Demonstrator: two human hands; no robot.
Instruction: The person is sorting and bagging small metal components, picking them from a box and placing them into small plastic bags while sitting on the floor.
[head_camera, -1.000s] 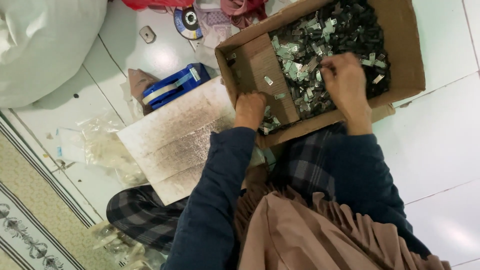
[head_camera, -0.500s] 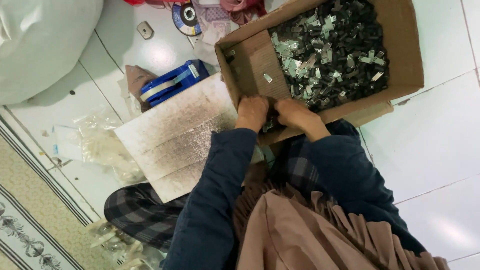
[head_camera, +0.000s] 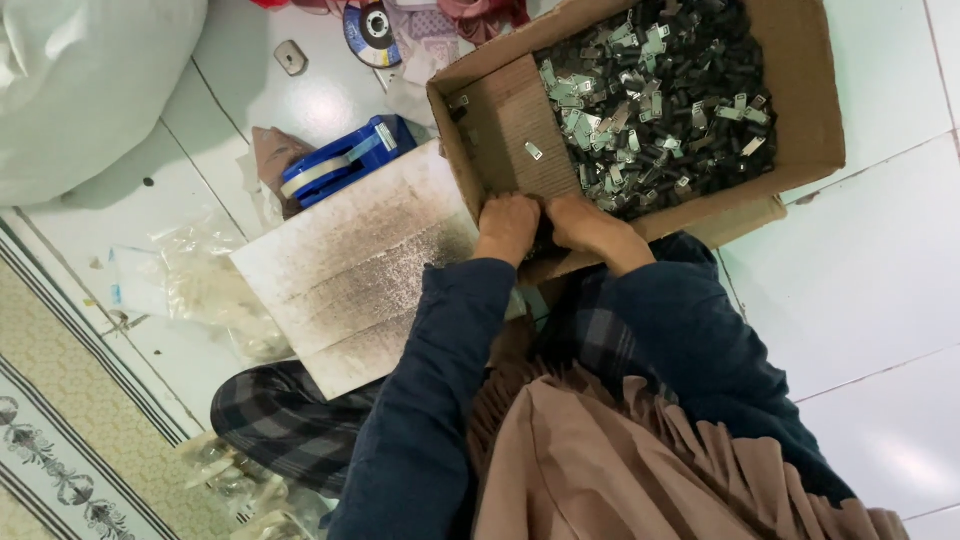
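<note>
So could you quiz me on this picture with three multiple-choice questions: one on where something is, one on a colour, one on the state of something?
1. Where are the person's two hands?
A. On the tape dispenser
B. Together at the near edge of the cardboard box
C. On the white sack

2. What colour is the tape dispenser?
A. Blue
B. Red
C. Yellow

3. How is the cardboard box?
A. Closed
B. Open and empty
C. Open, holding many small metal pieces

Answers:
1 B: the left hand and right hand meet at the cardboard box edge.
2 A: the tape dispenser is blue.
3 C: small metal pieces fill much of it.
</note>
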